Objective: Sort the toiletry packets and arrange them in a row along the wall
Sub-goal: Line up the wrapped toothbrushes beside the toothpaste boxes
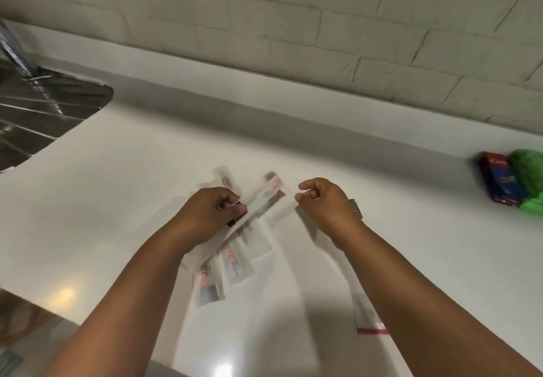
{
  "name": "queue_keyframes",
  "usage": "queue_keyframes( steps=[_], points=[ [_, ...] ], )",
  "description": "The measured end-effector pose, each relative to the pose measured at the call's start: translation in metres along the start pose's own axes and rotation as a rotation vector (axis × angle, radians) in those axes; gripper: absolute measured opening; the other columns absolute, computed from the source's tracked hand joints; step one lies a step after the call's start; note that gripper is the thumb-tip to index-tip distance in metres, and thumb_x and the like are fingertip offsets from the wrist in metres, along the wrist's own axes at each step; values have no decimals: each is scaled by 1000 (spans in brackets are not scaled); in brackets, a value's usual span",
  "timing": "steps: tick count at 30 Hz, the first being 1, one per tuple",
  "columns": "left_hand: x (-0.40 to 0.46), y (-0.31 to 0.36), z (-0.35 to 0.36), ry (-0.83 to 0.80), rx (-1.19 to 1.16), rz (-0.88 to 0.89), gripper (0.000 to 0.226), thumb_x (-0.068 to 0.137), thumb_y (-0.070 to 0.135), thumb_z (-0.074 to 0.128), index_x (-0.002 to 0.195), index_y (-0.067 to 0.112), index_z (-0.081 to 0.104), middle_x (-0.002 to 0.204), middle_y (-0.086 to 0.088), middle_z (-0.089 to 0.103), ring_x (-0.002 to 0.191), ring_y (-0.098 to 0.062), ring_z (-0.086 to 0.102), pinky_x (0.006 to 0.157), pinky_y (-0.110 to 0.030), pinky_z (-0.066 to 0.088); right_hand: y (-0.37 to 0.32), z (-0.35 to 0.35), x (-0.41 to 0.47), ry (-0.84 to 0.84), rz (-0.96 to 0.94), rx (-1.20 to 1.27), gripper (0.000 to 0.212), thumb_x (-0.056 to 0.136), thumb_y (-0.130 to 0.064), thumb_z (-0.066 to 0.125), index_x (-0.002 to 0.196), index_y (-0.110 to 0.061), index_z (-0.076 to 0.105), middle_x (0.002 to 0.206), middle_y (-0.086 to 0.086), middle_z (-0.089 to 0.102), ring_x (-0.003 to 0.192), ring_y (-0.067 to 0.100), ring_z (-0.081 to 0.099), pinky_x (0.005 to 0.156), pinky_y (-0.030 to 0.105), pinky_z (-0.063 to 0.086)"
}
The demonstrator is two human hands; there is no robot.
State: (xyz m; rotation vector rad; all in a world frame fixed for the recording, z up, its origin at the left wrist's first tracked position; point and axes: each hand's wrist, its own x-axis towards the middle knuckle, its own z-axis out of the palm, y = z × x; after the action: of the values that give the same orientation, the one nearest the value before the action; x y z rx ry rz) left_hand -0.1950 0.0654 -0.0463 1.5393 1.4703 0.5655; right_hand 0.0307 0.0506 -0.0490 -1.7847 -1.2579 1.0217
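Left hand (205, 215) pinches a clear packet (264, 197) holding a toothbrush; right hand (326, 203) curled, contents unclear.

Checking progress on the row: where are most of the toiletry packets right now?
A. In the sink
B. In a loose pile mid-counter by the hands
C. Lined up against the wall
B: the toiletry packets lie jumbled mid-counter under the left hand, away from the brick wall.

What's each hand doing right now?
Left hand: grips a long clear toiletry packet.
Right hand: fingers curled; whether it pinches anything cannot be told.
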Motion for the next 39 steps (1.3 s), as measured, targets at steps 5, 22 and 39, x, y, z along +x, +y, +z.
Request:
queue_keyframes(
  steps=[5, 22, 39],
  points=[
    [-1, -18, -10, 148, -292, -100, 23, 89, 22, 67, 93, 0, 64, 86, -18, 72, 69, -24, 71, 67, -39, 57, -6, 53, -5, -149, -46, -305, 29, 84, -33, 65, 81, -5, 67, 84, 8, 70, 83, 25, 64, 76, 36, 51],
    [6, -14, 9, 204, -503, -116, 15, 87, 26, 68, 76, 16, 66, 87, -10, 69, 82, -25, 63, 80, -37, 50, 13, 46, -16, -95, -5, -165, 13, 88, -26, 66, 83, -14, 63, 74, -3, 57, 71, 18, 55, 57, 26, 38],
    [57, 103, 201, -144, -598, -142, 8, 86, 21, 70, 87, 16, 65, 80, -4, 72, 68, -18, 65, 71, -32, 48, 104, -145, -72, 345, 96, 353, 13, 90, -17, 65, 79, -11, 61, 82, 18, 69, 65, 21, 62, 47, 25, 49]
  ],
)
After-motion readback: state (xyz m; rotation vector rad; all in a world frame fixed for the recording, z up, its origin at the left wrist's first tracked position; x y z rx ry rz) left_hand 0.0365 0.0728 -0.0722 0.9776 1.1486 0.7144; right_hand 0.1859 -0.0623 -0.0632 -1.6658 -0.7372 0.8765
